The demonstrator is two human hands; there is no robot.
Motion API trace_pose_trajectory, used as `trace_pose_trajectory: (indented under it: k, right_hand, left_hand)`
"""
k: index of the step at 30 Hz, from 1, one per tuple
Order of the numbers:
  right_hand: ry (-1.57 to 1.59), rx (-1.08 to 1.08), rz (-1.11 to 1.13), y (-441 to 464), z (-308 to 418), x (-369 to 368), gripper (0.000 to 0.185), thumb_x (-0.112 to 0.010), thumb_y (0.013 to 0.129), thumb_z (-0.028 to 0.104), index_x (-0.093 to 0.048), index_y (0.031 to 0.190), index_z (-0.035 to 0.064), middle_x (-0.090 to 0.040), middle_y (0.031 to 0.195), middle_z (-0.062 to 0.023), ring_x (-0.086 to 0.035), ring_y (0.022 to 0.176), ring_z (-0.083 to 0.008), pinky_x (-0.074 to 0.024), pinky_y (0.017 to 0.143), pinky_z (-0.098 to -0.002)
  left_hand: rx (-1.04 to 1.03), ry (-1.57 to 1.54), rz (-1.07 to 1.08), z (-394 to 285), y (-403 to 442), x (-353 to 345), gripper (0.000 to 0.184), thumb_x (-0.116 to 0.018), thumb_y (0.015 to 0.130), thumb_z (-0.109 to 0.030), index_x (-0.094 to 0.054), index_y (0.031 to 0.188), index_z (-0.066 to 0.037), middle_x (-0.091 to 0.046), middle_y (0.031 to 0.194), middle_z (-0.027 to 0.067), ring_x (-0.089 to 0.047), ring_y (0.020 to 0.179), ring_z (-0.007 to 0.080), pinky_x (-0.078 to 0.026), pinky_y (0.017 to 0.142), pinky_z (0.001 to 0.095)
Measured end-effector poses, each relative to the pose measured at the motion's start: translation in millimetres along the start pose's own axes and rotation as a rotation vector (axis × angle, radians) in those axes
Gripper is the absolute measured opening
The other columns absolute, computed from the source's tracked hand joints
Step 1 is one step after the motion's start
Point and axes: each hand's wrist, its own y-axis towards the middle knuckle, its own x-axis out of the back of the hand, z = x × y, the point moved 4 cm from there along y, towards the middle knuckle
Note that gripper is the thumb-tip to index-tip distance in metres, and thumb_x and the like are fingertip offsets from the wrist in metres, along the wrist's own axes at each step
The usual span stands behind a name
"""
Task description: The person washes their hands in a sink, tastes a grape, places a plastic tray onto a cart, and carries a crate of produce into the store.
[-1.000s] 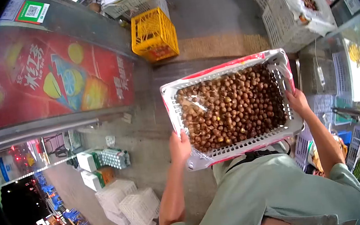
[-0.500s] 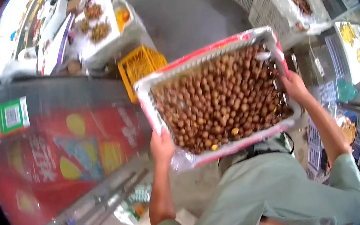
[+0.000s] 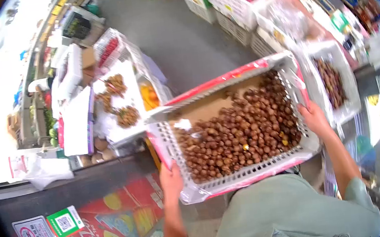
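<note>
A white slatted plastic crate (image 3: 252,170) with pink-red tape around its rim is held up in front of my body. Round brown nuts (image 3: 229,137), which look like macadamias, lie heaped toward its near and right sides. A tan bottom liner (image 3: 211,103) shows at the far left part, and a few small yellow bits sit among the nuts. My left hand (image 3: 171,182) is closed on the crate's left end. On the opposite end, my right hand (image 3: 315,118) grips the rim; the fingers of both hands are partly hidden by the crate.
Grey floor (image 3: 157,33) runs ahead between two rows of produce. To the left are a white tray (image 3: 137,89) with bunched fruit and a red freezer (image 3: 103,222) with signs. At right stands a white crate (image 3: 352,104) of brown produce, close to my crate.
The nuts have slid toward the near and right sides, baring the crate's bottom at the far left. The view has shifted forward, with more stalls showing. Both hands keep their grip.
</note>
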Motion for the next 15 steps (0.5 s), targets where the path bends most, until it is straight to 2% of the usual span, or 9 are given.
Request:
trace_pose_trajectory:
  k: [1, 3, 4, 5, 7, 9, 12, 14, 15]
  right_hand:
    - [-0.002, -0.051, 0.006, 16.7, 13.0, 2.5, 0.031, -0.056, 0.092, 0.028, -0.057, 0.099, -0.0027, -0.056, 0.073, -0.0101, -0.050, 0.070, -0.0193, -0.0432, 0.067, -0.0371]
    - [-0.060, 0.063, -0.059, 73.3, 14.6, 10.0, 0.029, -0.057, 0.092, 0.027, -0.059, 0.096, -0.0020, -0.056, 0.071, -0.0074, -0.050, 0.069, -0.0179, -0.0429, 0.064, -0.0364]
    - [0.042, 0.036, -0.041, 94.5, 23.3, 11.7, 0.026, -0.057, 0.092, 0.024, -0.060, 0.093, -0.0016, -0.054, 0.068, -0.0046, -0.051, 0.066, -0.0152, -0.0425, 0.061, -0.0338]
    - [0.076, 0.003, 0.001, 105.2, 44.5, 18.0, 0.023, -0.057, 0.092, 0.023, -0.061, 0.092, -0.0003, -0.052, 0.066, -0.0014, -0.049, 0.064, -0.0118, -0.0411, 0.059, -0.0305]
    - [0.106, -0.041, -0.065, 82.9, 83.9, 6.3, 0.022, -0.056, 0.093, 0.023, -0.061, 0.090, 0.0017, -0.048, 0.065, 0.0002, -0.046, 0.062, -0.0098, -0.0388, 0.057, -0.0286]
    - [0.159, 0.048, -0.111, 103.6, 91.7, -5.8, 0.024, -0.056, 0.093, 0.025, -0.058, 0.085, 0.0025, -0.047, 0.065, 0.0007, -0.044, 0.061, -0.0097, -0.0374, 0.056, -0.0284]
    - [0.121, 0.155, -0.109, 190.8, 106.0, -9.4, 0.027, -0.057, 0.094, 0.027, -0.055, 0.081, 0.0035, -0.046, 0.066, 0.0009, -0.044, 0.061, -0.0100, -0.0371, 0.056, -0.0283]
    - [0.085, 0.223, -0.273, 8.5, 111.7, 10.0, 0.028, -0.057, 0.094, 0.029, -0.053, 0.080, 0.0048, -0.046, 0.067, 0.0008, -0.044, 0.061, -0.0102, -0.0367, 0.056, -0.0282]
    - [0.068, 0.197, -0.288, -19.0, 128.3, 3.5, 0.028, -0.057, 0.094, 0.029, -0.053, 0.080, 0.0048, -0.046, 0.067, 0.0008, -0.044, 0.061, -0.0102, -0.0367, 0.056, -0.0282]
  left_hand:
    - [0.025, -0.033, -0.014, -1.5, 20.1, -1.1, 0.027, -0.053, 0.095, -0.022, -0.058, 0.108, 0.001, -0.063, 0.081, 0.0126, -0.062, 0.076, 0.0216, -0.049, 0.071, 0.0362]
    - [-0.139, -0.085, -0.032, -24.3, 68.1, -17.0, 0.026, -0.053, 0.094, -0.020, -0.058, 0.108, 0.002, -0.065, 0.085, 0.0177, -0.065, 0.082, 0.0288, -0.050, 0.075, 0.0405]
    - [-0.154, 0.003, -0.032, -39.2, 91.7, -22.7, 0.026, -0.053, 0.094, -0.019, -0.058, 0.108, 0.002, -0.065, 0.087, 0.0204, -0.065, 0.085, 0.0337, -0.050, 0.076, 0.0431]
    - [-0.147, 0.093, -0.023, -52.4, 110.4, -29.4, 0.026, -0.052, 0.093, -0.019, -0.058, 0.107, 0.002, -0.065, 0.090, 0.0230, -0.064, 0.087, 0.0387, -0.049, 0.077, 0.0458]
    - [-0.201, 0.033, -0.010, -61.2, 136.6, -6.1, 0.026, -0.052, 0.093, -0.021, -0.059, 0.103, 0.002, -0.063, 0.094, 0.0278, -0.060, 0.091, 0.0455, -0.048, 0.079, 0.0507]
    - [-0.245, 0.060, 0.022, -62.1, 183.7, -4.0, 0.027, -0.052, 0.093, -0.023, -0.058, 0.098, 0.003, -0.063, 0.090, 0.0288, -0.059, 0.087, 0.0474, -0.048, 0.077, 0.0523]
    - [-0.331, 0.079, 0.006, -101.3, 274.9, -21.0, 0.029, -0.052, 0.093, -0.022, -0.056, 0.094, 0.006, -0.061, 0.083, 0.0312, -0.059, 0.082, 0.0495, -0.047, 0.073, 0.0547]
    - [-0.525, -0.055, 0.063, -74.1, 206.7, 48.3, 0.030, -0.051, 0.093, -0.022, -0.055, 0.090, 0.008, -0.061, 0.080, 0.0322, -0.059, 0.080, 0.0493, -0.046, 0.072, 0.0555]
    - [-0.522, -0.066, 0.096, -69.7, 210.3, 66.4, 0.030, -0.051, 0.093, -0.022, -0.055, 0.090, 0.008, -0.061, 0.080, 0.0322, -0.059, 0.080, 0.0493, -0.046, 0.072, 0.0555]
